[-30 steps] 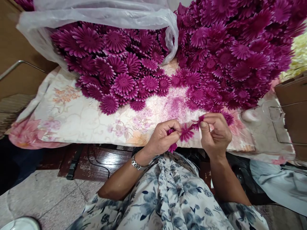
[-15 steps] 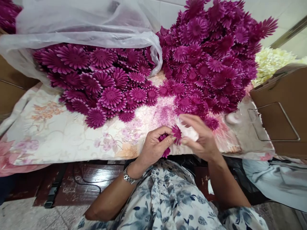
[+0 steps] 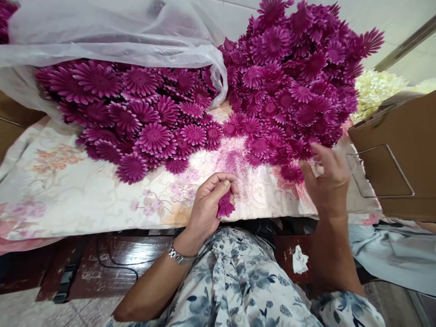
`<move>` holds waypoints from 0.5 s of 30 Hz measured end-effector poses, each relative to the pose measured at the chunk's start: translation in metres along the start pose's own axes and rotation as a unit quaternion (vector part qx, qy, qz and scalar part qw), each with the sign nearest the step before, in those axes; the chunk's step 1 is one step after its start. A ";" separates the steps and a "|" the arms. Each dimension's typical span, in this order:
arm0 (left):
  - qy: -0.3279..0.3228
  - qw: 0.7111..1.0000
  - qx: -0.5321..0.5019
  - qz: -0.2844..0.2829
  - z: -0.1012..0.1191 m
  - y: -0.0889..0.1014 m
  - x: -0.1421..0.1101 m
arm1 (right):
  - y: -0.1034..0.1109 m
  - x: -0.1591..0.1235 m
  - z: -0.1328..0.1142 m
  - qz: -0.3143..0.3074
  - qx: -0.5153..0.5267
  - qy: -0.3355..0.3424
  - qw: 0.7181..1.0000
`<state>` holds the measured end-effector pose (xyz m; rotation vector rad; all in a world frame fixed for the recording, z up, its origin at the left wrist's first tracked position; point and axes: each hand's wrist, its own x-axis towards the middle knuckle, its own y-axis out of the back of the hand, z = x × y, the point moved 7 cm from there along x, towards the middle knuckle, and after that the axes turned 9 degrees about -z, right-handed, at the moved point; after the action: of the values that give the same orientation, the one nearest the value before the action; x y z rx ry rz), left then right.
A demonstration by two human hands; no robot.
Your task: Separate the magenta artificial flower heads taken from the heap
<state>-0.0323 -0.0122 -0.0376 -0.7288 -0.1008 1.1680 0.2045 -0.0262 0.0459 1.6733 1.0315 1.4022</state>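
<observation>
Pinching a magenta flower (image 3: pixel 225 208) in the left hand (image 3: pixel 206 195), close in front of the body, with thumb laid across bent fingers and petals fanning out below the grip. Impossible to tell whether one layer or several. Holding the right hand (image 3: pixel 329 181) well apart, over to the right, opened out, with thumb and fingers spread and a little blurred. Hovering very near an outlying flower (image 3: pixel 292 173) on its left; cannot tell whether touching.

Looking past the right hand now, up and leftward, to a tall heap of magenta flowers (image 3: pixel 289 91). Straight beyond the left hand, to a dusting of magenta specks (image 3: pixel 235 161); farther off and leftward, to a spread of magenta flowers (image 3: pixel 150 131) spilling from a cloudy plastic bag (image 3: pixel 112 50). All resting on a floral cloth (image 3: pixel 102 206), stretching out beneath and beyond both hands.

Swinging right of the right hand: to a brown carton (image 3: pixel 405 168), and behind it, to pale yellow petals (image 3: pixel 378 93). Wearing a metal watch (image 3: pixel 175 254) just below the left hand. Dropping below the right hand, to crumpled white paper (image 3: pixel 300 260) lying on dark red wood (image 3: pixel 286 245).
</observation>
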 end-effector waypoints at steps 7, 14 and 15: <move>0.030 0.999 0.008 -0.014 -0.006 -0.004 -0.001 | -0.044 -0.037 0.009 -0.091 -0.007 -0.032 0.995; 0.032 0.999 0.006 -0.001 -0.006 -0.004 0.000 | 0.004 -0.012 0.010 0.011 0.026 -0.008 1.000; 0.032 0.999 0.003 -0.004 -0.007 -0.005 0.000 | 0.010 -0.004 0.009 0.026 0.028 -0.010 0.999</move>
<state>-0.0253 -0.0162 -0.0398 -0.7585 -0.0461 1.1365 0.2141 -0.0340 0.0520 1.7625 1.0322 1.3977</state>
